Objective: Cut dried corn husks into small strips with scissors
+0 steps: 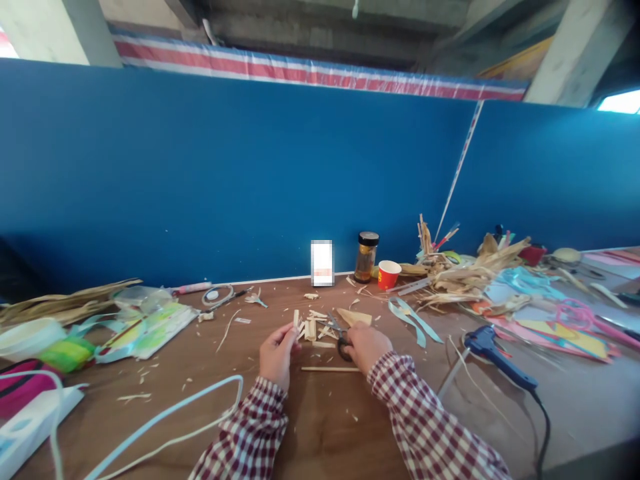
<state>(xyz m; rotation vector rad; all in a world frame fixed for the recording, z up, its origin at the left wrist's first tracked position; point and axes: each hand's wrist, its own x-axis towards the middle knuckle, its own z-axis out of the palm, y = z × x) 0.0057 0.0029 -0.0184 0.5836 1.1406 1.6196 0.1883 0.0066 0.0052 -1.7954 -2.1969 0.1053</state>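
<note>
My left hand (278,351) pinches a short pale strip of dried husk (297,319), which stands upright from the fingertips. My right hand (369,345) is closed round the dark handles of a pair of scissors (343,339), whose blades point up and to the left. Between the two hands lies a heap of small cut strips (311,328) on the brown table. Just beyond the right fingers is a wider tan husk piece (354,316), partly covered by the hand. A thin wooden stick (327,369) lies flat nearer to me.
A blue glue gun (500,357) with a black cord lies at the right. Behind stand a lidded jar (367,259) and a red paper cup (389,275). Dried husks (460,280) pile up at the back right. White cables (170,413) and a power strip (37,427) occupy the front left.
</note>
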